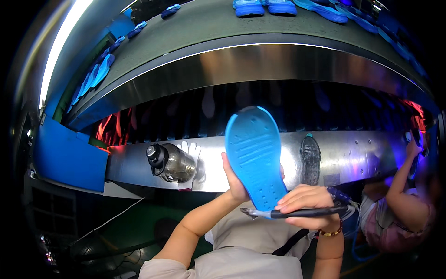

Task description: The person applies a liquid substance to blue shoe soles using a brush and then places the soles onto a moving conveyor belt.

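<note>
A bright blue shoe sole is held upright before me, its grooved and pitted face in view. My left hand grips it along the left edge, with fingertips showing at its right side. Between the fingers of my right hand lies a brush with a black handle, a pale collar and a dark, ragged tip pointing left. The right fingertips touch or nearly touch the sole's narrow lower end; which of the two I cannot tell. The brush tip is just below the sole.
On the metal ledge stand a dark clear bottle, a white glove and a dark sole. Behind is a belt carrying blue soles and shoes. Another person works at the right.
</note>
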A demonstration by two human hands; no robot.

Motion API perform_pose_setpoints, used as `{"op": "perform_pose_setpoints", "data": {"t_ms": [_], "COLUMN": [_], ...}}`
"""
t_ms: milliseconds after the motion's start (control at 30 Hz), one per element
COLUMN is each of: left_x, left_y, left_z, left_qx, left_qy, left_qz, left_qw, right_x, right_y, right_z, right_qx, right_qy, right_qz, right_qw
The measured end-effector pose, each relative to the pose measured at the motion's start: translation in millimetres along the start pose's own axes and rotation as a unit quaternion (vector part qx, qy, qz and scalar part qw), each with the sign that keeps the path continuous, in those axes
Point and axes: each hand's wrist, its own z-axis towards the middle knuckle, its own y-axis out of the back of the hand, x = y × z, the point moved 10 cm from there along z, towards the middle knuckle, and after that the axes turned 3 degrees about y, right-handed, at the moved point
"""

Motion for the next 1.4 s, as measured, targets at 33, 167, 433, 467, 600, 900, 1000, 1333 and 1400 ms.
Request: {"op": "perform_pose_setpoints", "data": {"t_ms": [33, 167, 433, 467, 600, 900, 1000, 1333, 1400], "left_x": [-8.4, -24.8, -51.0, -53.1, -58.9, -4.8, -8.3, 11.0, 9.6], "left_y": [0.7, 8.7, 7.7, 6.6, -4.0, 11.9, 3.2, 12.6, 10.2], "left_z": [0.9, 6.8, 12.3, 12.9, 14.8, 7.3, 2.2, -10.9, -15.8], "left_qx": [-0.010, -0.070, -0.075, -0.076, -0.002, 0.025, 0.103, 0.003, 0.015], "left_qy": [-0.031, -0.073, -0.129, -0.129, -0.108, 0.009, 0.072, 0.312, 0.327], "left_qz": [0.016, -0.006, 0.040, 0.039, 0.031, -0.155, -0.138, 0.045, 0.059], "left_qw": [0.999, 0.995, 0.988, 0.988, 0.994, 0.988, 0.982, 0.949, 0.943], "right_x": [-4.6, -5.0, -29.2, -24.5, -42.9, -64.0, -47.7, -0.8, -3.8], "right_y": [4.8, 6.1, 28.9, 16.9, 13.7, -7.5, 1.8, -9.6, 0.8], "right_z": [-2.9, -4.7, -24.4, -20.9, -26.6, -31.7, -22.2, -2.2, 1.9], "right_qx": [-0.022, -0.043, -0.146, -0.089, -0.070, -0.217, -0.105, 0.105, 0.067], "right_qy": [-0.006, -0.003, -0.046, -0.041, -0.047, -0.178, -0.160, -0.059, -0.048], "right_qz": [0.050, -0.105, -0.031, -0.045, 0.134, 0.191, 0.175, 0.021, -0.013], "right_qw": [0.998, 0.994, 0.988, 0.994, 0.987, 0.941, 0.966, 0.992, 0.997]}}
